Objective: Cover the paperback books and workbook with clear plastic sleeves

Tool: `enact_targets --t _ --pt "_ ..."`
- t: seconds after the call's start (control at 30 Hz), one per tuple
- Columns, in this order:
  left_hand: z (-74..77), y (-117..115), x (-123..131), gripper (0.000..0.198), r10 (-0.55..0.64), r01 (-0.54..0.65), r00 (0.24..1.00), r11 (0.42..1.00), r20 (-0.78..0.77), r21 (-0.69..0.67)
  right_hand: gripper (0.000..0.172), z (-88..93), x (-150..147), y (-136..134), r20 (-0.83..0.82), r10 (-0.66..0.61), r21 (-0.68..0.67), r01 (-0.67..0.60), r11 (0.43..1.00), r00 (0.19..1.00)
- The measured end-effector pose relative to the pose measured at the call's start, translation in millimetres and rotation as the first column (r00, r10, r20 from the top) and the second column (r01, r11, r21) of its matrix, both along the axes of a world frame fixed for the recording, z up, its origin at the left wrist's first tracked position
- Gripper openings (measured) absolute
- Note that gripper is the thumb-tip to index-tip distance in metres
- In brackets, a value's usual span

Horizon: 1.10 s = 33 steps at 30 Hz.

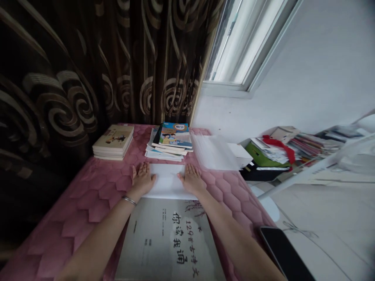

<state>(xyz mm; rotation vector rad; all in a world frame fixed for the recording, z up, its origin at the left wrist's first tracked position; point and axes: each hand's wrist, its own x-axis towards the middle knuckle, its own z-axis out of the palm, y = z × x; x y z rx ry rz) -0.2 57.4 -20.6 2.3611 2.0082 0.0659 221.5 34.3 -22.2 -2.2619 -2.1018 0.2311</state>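
Observation:
A white sheet of paper (166,181) lies flat on the pink quilted cover, just beyond a large grey book (164,242) with Chinese characters on its front. My left hand (143,179) rests on the sheet's left edge, fingers stretched forward and thumb pointing inward. On the opposite edge lies my right hand (191,179), also flat with its fingers extended. Neither hand grips anything. A silver bracelet (129,200) circles my left wrist. The near edge of the paper meets or overlaps the top of the book; I cannot tell which.
Beyond my hands stand a stack of tan books (113,142) and a pile topped by a blue textbook (175,134). Translucent sheets (215,152) lie at the right edge. A black phone (285,253) is near my right forearm. A dark patterned curtain (117,66) hangs behind.

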Motion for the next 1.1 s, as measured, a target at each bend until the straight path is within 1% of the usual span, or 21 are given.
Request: enact_targets --t 0.17,0.27,0.33,0.4,0.47,0.5,0.57,0.63,0.73,0.83,0.9,0.97,1.0,1.07,1.1 --pt "4.4 -1 -13 0.068 0.027 -0.027 1.0 0.999 -0.009 -0.03 0.077 -4.4 0 3 0.033 -0.018 -0.031 0.019 0.999 0.999" --pt "11.9 -3 -8 0.065 0.017 -0.017 0.999 1.0 -0.028 -0.016 0.077 -7.1 1 5 0.038 -0.019 -0.037 0.02 0.999 0.999" --pt "17.2 -6 5 0.062 -0.045 0.045 0.998 0.999 -0.034 0.012 0.077 -8.4 1 5 0.042 -0.019 -0.028 0.02 0.999 0.999" --pt "19.9 -9 25 0.062 -0.184 0.184 0.983 0.983 0.004 0.026 0.077 -9.3 1 5 0.047 -0.016 -0.019 0.017 1.0 0.999" --pt "18.6 -12 46 0.063 -0.292 0.294 0.952 0.956 0.089 -0.01 0.077 -9.6 0 4 0.05 -0.017 -0.01 0.018 1.0 0.999" --pt "16.5 -13 55 0.061 -0.309 0.313 0.945 0.95 0.105 -0.025 0.077 -9.4 0 3 0.05 -0.017 -0.006 0.017 1.0 0.999" --pt "11.4 -13 65 0.061 -0.295 0.301 0.947 0.953 0.125 -0.037 0.077 -8.4 0 2 0.051 -0.016 -0.006 0.017 1.0 0.999" --pt "7.0 -11 62 0.062 -0.238 0.244 0.963 0.969 0.128 -0.03 0.077 -6.7 0 1 0.053 -0.01 -0.017 0.011 1.0 0.999" --pt "4.5 -7 45 0.064 -0.169 0.173 0.979 0.985 0.11 -0.029 0.077 -3.6 1 2 0.051 -0.001 -0.029 0.003 1.0 0.999" --pt "3.9 -5 30 0.064 -0.153 0.155 0.986 0.988 0.073 -0.022 0.076 1.0 -1 4 0.052 -0.027 -0.067 0.031 0.997 0.998" --pt "2.4 -5 26 0.065 -0.15 0.15 0.987 0.989 0.063 0.001 0.072 5.3 -11 5 0.053 -0.052 -0.081 0.056 0.995 0.997" --pt "-0.1 -5 25 0.064 -0.155 0.153 0.985 0.988 0.073 0.029 0.068 9.5 -29 7 0.029 -0.003 -0.042 0.004 0.999 1.0" --pt "-1.2 -5 25 0.063 -0.16 0.157 0.984 0.987 0.078 0.036 0.066 11.0 -40 7 -0.002 0.085 -0.004 -0.085 0.996 0.996" --pt "-2.6 -5 25 0.061 -0.174 0.171 0.982 0.985 0.073 0.034 0.067 12.3 -64 8 -0.125 0.256 0.027 -0.254 0.967 0.959" --pt "-2.7 -5 25 0.06 -0.181 0.179 0.981 0.983 0.067 0.031 0.067 12.1 -73 9 -0.173 0.301 0.032 -0.3 0.953 0.938"
